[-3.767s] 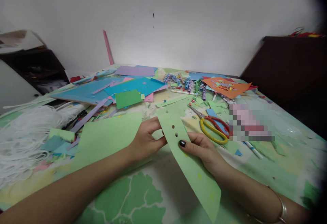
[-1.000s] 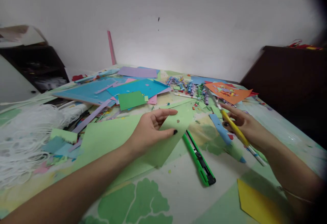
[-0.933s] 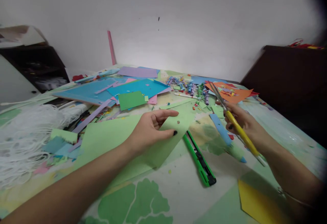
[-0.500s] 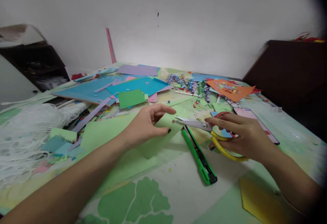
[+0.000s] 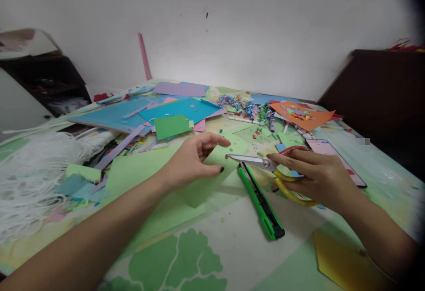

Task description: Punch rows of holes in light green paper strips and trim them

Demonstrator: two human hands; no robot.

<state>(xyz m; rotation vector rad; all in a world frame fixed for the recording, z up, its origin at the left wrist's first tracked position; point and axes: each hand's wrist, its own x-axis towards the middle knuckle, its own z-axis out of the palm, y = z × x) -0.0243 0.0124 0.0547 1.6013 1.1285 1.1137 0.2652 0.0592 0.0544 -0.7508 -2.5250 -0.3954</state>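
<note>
My right hand (image 5: 320, 178) grips a pair of scissors (image 5: 254, 161) with one red and one yellow handle. The silver blades lie together and point left, a small brownish scrap at their tip. Facing that tip is my left hand (image 5: 199, 158), thumb and index finger apart in a curve, with nothing visible between them. Its other fingers are partly hidden behind the index finger. Beneath the left hand lies light green paper (image 5: 146, 167). A green box cutter (image 5: 262, 204) lies on the table just below the scissors.
White cord (image 5: 36, 180) is heaped at the left beside paper scraps. Blue sheets (image 5: 181, 111), curled paper strips (image 5: 249, 107) and orange paper (image 5: 303, 116) lie toward the wall. A phone (image 5: 335, 158) is behind my right hand, yellow paper (image 5: 341, 260) near the front right.
The scissor blades were slightly apart and have closed together. My left hand keeps its curved pose. The whole view has shifted slightly.
</note>
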